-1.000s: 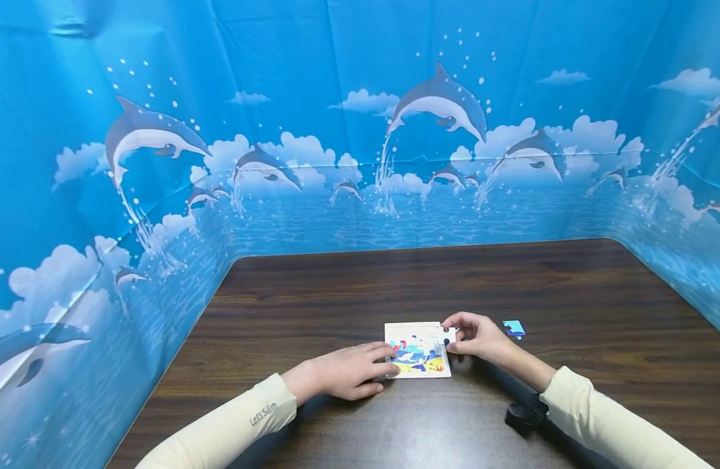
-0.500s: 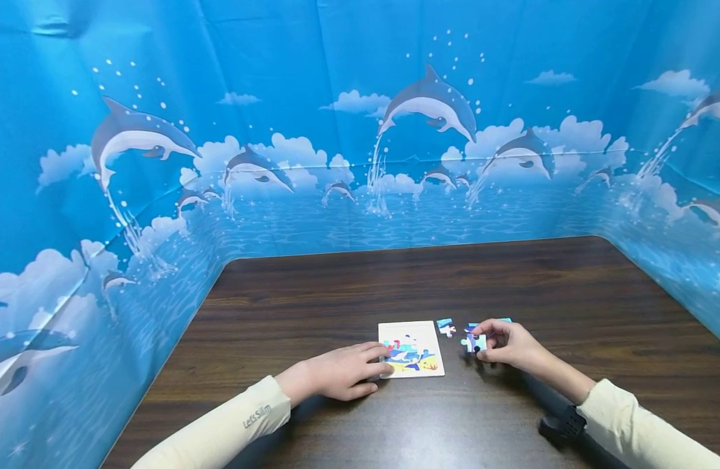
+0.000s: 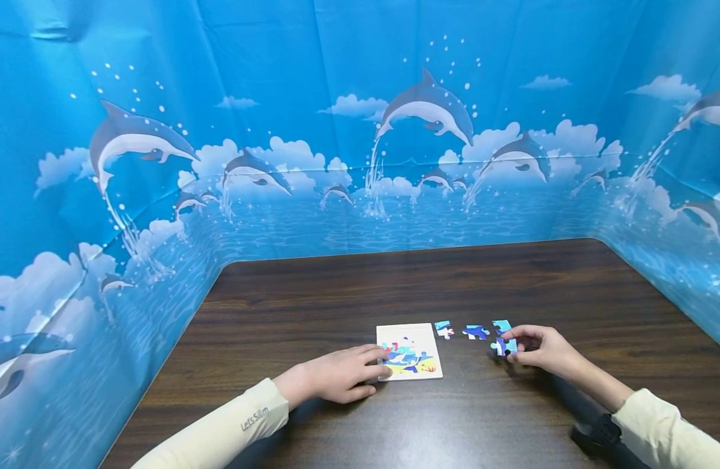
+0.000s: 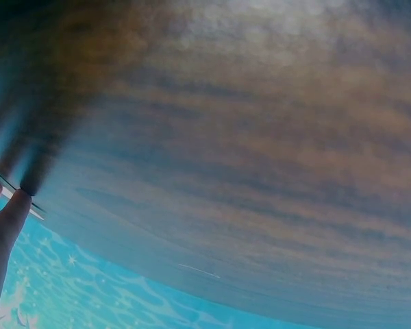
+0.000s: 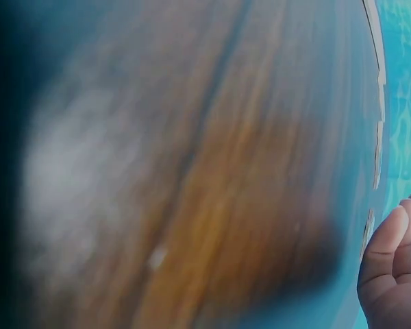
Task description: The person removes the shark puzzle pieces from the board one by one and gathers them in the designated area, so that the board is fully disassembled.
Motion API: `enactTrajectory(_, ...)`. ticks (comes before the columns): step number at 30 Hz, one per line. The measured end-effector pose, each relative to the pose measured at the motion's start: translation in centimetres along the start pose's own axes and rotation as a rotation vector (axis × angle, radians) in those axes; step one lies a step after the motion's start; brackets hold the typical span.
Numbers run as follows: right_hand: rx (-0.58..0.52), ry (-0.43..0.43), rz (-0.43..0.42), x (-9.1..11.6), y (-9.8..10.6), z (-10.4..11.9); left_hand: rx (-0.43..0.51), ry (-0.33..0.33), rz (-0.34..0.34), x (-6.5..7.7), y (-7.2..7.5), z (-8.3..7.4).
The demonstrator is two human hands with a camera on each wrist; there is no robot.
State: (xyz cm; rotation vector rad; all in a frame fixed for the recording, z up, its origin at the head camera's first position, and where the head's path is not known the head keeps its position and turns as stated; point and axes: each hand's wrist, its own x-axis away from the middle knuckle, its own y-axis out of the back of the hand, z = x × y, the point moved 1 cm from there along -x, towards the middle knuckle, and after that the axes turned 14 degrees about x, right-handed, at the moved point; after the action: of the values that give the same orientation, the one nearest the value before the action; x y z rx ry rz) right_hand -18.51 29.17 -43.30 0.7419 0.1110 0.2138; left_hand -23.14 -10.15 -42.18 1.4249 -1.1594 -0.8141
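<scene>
A square puzzle board with a pale frame and a colourful sea picture lies on the table. My left hand rests at its left side, fingertips over the frame; the left wrist view shows fingertips at the board's thin edge. My right hand is right of the board and pinches a blue and white jigsaw piece between thumb and fingers. Just behind that piece lies another light-blue jigsaw piece. In the right wrist view the right hand shows curled fingers; the piece is hidden there.
Between board and right hand lie a dark-blue jigsaw piece and a blue and white one. The dark wooden table is bordered by a blue dolphin curtain behind and on both sides.
My right hand has moved right, away from the board's right edge, carrying the pinched jigsaw piece. Jigsaw pieces beside the board have come into view. The left hand stays on the board.
</scene>
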Motion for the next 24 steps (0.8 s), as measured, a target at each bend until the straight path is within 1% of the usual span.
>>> enactTrajectory(4,0.057,-0.011,-0.026,0.3,0.3,-0.3,-0.001,-0.002,-0.001,0.0,-0.1,0.0)
enactTrajectory(8,0.126,0.007,-0.044,0.5,0.6,-0.7,-0.001,-0.001,0.001,0.0,-0.1,0.0)
enactTrajectory(12,0.158,0.026,-0.03,0.5,0.8,-0.9,-0.003,-0.002,0.0,0.0,-0.1,0.1)
enactTrajectory(19,0.199,-0.019,0.0,0.2,1.2,-1.3,0.013,0.01,0.008,0.0,-0.1,0.0)
enactTrajectory(24,0.233,-0.009,0.021,0.1,1.2,-1.2,0.021,0.022,0.016,0.0,-0.2,0.1)
